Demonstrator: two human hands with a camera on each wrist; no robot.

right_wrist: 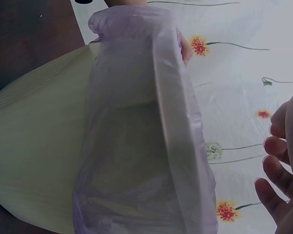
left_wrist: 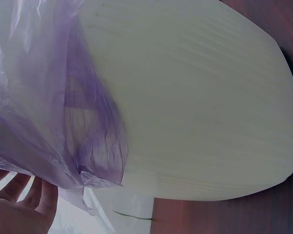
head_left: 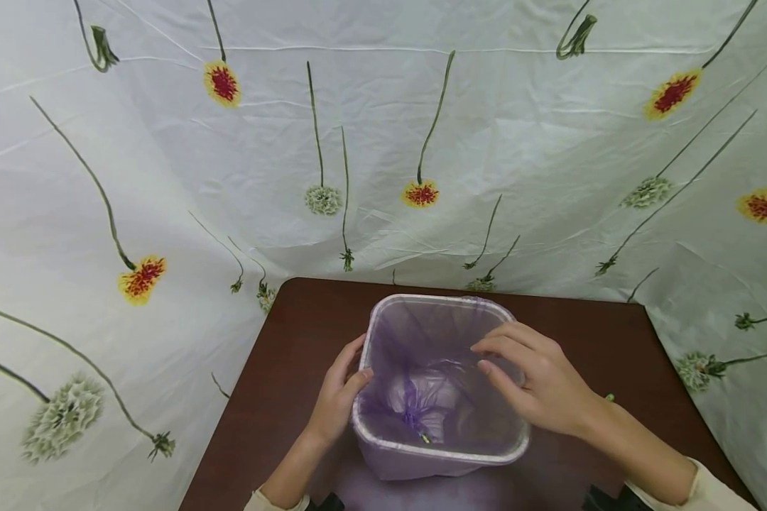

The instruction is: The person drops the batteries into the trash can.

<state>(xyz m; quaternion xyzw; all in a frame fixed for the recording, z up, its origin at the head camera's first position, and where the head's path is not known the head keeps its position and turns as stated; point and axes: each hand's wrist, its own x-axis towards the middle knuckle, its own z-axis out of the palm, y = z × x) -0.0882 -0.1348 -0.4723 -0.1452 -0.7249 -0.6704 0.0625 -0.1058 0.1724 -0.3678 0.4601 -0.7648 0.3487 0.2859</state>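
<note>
A pale trash bin (head_left: 447, 454) stands upright with a thin purple trash bag (head_left: 431, 394) lining it and folded over its rim. My left hand (head_left: 335, 401) grips the bin's left rim, thumb over the edge and fingers outside. In the left wrist view its fingers (left_wrist: 48, 197) lie against the overhanging bag (left_wrist: 95, 141), beside the bin's bare wall (left_wrist: 195, 107). My right hand (head_left: 540, 372) hovers over the right side of the opening, fingers loosely bent, holding nothing. The right wrist view shows that hand (right_wrist: 285, 170) apart from the bag (right_wrist: 127, 136).
The bin stands on a dark brown table (head_left: 581, 333). A white flower-print cloth (head_left: 371, 106) hangs behind and at both sides. A gathered purple knot (head_left: 411, 414) lies in the bag's bottom, with a small yellow-green bit (head_left: 425, 438) near it. A small green thing (head_left: 610, 397) shows behind my right wrist.
</note>
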